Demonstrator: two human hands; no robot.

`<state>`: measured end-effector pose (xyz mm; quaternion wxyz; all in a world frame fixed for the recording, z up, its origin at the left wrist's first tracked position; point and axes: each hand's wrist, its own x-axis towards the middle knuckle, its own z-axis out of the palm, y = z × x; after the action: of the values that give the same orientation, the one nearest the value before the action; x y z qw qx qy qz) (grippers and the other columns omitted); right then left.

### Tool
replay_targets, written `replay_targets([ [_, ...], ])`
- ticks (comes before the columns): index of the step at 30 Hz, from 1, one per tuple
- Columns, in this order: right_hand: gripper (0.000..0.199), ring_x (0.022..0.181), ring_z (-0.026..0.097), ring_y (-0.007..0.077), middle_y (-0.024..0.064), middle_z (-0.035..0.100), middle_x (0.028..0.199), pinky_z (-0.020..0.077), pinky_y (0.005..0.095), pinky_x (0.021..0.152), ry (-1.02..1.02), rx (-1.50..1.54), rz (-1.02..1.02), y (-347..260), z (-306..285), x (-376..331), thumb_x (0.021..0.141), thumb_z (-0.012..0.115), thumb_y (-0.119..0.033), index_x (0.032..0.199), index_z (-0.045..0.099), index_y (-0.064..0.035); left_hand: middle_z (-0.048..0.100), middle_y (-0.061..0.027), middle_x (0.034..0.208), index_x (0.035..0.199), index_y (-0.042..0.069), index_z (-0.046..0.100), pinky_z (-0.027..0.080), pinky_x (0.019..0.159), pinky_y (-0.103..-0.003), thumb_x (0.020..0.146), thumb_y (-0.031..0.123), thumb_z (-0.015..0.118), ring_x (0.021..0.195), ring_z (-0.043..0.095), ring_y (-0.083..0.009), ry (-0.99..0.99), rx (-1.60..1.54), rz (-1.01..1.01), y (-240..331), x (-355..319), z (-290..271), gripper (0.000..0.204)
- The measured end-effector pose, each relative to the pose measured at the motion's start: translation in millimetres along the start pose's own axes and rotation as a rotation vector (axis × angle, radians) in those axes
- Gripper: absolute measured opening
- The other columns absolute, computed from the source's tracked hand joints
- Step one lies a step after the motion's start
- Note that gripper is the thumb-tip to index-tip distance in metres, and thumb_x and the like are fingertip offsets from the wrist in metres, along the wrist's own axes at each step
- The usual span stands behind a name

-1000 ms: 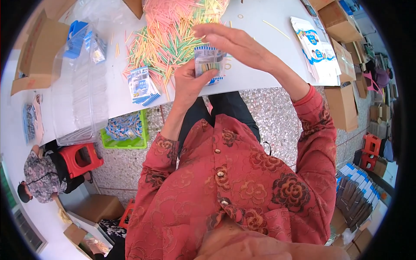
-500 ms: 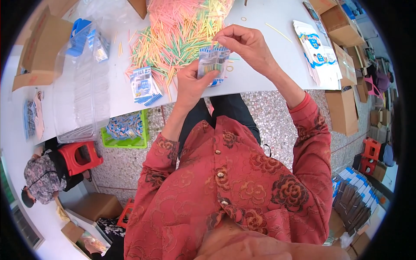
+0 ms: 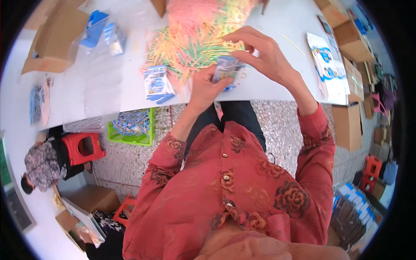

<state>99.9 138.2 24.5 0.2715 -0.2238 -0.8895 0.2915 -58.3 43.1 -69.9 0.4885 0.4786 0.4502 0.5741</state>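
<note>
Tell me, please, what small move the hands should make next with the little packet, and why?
Probably slide the sticks down into the small packet. The left hand holds it upright at the table edge, the right hand pinches at its top, and the pile of coloured sticks lies just behind.

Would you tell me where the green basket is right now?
In the head view, the green basket sits on the floor under the white table, at the person's left, beside the red stool.

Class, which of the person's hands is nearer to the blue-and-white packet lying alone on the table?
Left. The left hand is just right of the packet; the right hand is farther right, beyond the left hand.
</note>
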Motion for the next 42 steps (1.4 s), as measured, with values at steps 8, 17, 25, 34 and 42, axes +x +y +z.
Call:
replay_targets([
  [8,0.042,0.106,0.057,0.0222,0.0109,0.057,0.118,0.0445,0.0336,0.090,-0.090,0.174,0.044,9.4,27.3,-26.1,0.087,0.055,-0.007,0.128,0.047,-0.0033,0.064,0.0010,0.079,0.098,0.001,0.065,0.046,0.061,-0.021,0.077,0.006,0.069,0.066,0.055,-0.0045,0.037,-0.105,-0.015,-1.1,6.4,6.2,0.022],
  [17,0.043,0.086,0.059,0.0094,0.0035,0.061,0.099,0.0478,0.0266,0.079,0.090,0.591,0.419,33.1,55.2,-59.2,0.080,0.065,-0.006,0.121,0.050,-0.0022,0.063,-0.0030,0.084,0.090,0.000,0.063,0.046,0.064,-0.023,0.076,0.009,0.073,0.073,0.056,-0.0064,0.136,0.037,0.031,-14.2,13.0,15.5,0.020],
  [25,0.026,0.077,0.058,0.0051,0.0012,0.068,0.085,0.0480,0.0233,0.071,0.219,0.384,0.535,88.2,41.5,-79.1,0.080,0.065,-0.008,0.105,0.064,-0.0016,0.063,-0.0051,0.090,0.097,0.002,0.064,0.048,0.067,-0.024,0.074,0.010,0.073,0.077,0.058,-0.0113,0.137,0.320,0.129,-14.2,29.7,27.5,0.026],
  [34,0.031,0.072,0.055,0.0062,0.0005,0.065,0.083,0.0442,0.0223,0.065,0.260,0.139,0.805,167.6,-16.4,-141.7,0.079,0.069,-0.020,0.104,0.065,-0.0018,0.062,-0.0088,0.096,0.098,0.006,0.064,0.047,0.075,-0.035,0.072,0.010,0.070,0.087,0.059,-0.0231,0.481,0.903,0.248,-21.8,27.8,-91.7,0.026],
  [42,0.050,0.075,0.057,0.0173,0.0098,0.061,0.091,0.0463,0.0309,0.065,0.455,-0.280,0.751,183.0,-6.6,-161.7,0.073,0.073,-0.030,0.114,0.060,-0.0045,0.060,-0.0157,0.106,0.104,0.002,0.063,0.045,0.084,-0.041,0.071,0.035,0.073,0.100,0.056,-0.0328,0.630,1.439,-0.042,-13.0,-2.3,-153.3,0.047],
])
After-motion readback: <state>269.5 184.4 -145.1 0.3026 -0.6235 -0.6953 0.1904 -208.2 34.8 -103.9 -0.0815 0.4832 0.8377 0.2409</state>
